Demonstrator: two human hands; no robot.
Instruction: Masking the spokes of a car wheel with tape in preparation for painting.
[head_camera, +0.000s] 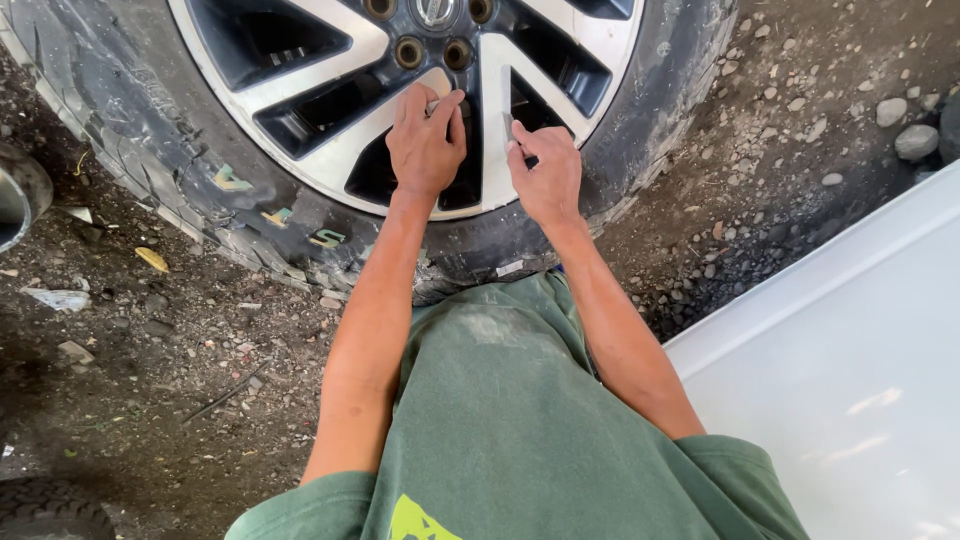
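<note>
1. Head view: the left hand (427, 140) is curled on a silver spoke of the alloy wheel (330, 165), seen at 12 o'clock.
2. A small grey tool (509, 130) is pinched by the right hand (545, 175), just beside.
3. The tyre (160, 140) lies on gravel ground (780, 150).

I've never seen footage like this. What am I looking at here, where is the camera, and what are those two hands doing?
There is no machine here. One camera sits on a person's head and looks down, so you see their green shirt and both bare arms reaching forward. In front of them a big black rubber tyre with a silver spoked alloy rim stands on dirt and gravel ground. The left hand rests on a silver spoke, its grip closed around something small that I cannot make out. The right hand pinches a thin, pale metal-looking tool against the next spoke. A smooth white panel fills the lower right corner.
</note>
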